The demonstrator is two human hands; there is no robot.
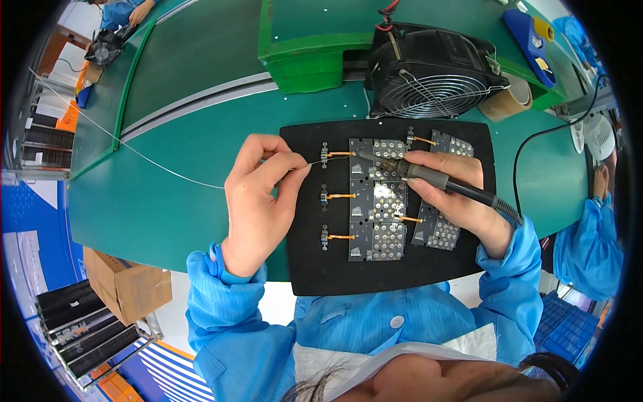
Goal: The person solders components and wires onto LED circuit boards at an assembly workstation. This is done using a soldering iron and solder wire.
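Observation:
Between the thumb and fingertips of my left hand (262, 191) is a thin solder wire (161, 165); its long tail curves away to the far left. My right hand (452, 187) grips a soldering iron (429, 175) like a pen. The iron's tip and the wire's end come together at the upper left of a dark circuit board panel (362, 208), where an orange flex cable (341, 153) meets it. Small connector parts sit at the outer ends of the flex cables. A second panel (439, 218) lies tilted to the right. Both panels rest on a black mat (321, 271).
Beyond the mat stands a black fan (429, 74) with a wire guard, beside a green box (305, 63) and a tape roll (507, 100). A black cable (516, 161) loops on the right. A cardboard box (127, 285) and racks are at left; other people work at the sides.

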